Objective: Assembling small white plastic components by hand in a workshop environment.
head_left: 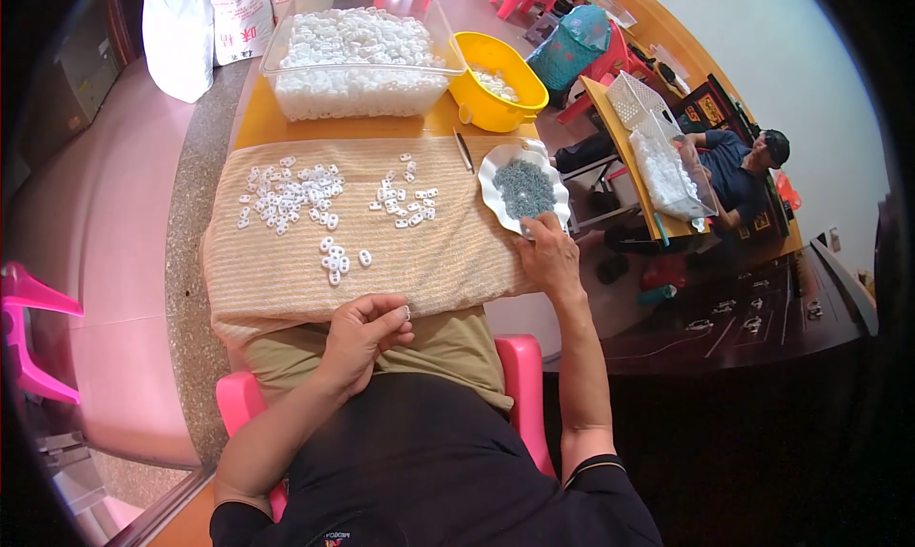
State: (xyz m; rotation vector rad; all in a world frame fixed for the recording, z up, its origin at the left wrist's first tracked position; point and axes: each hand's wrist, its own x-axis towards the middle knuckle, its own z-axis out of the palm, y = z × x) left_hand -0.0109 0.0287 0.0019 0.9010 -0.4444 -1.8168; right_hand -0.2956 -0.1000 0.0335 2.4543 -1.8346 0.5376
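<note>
My left hand (367, 337) is closed in a pinch near the table's front edge, with a small white plastic piece (407, 313) between thumb and fingertips. At the near rim of a white scalloped plate (489, 187), my right hand (553, 253) has its fingers drawn together; what they hold, if anything, is hidden. A heap of tiny grey parts (524, 190) lies on that plate. Small white two-holed pieces (295, 196) are spread over the cloth (438, 261) at the left, with a smaller group (405, 204) in the middle. Nearer me sits a cluster of rounder white pieces (334, 259).
Behind the cloth stand a clear bin (271, 69) full of white pieces and a yellow basin (510, 116). A pen-like tool (464, 151) lies beside the plate. At the right, another person (739, 171) sits by a bin of white pieces. A pink stool (38, 333) stands left.
</note>
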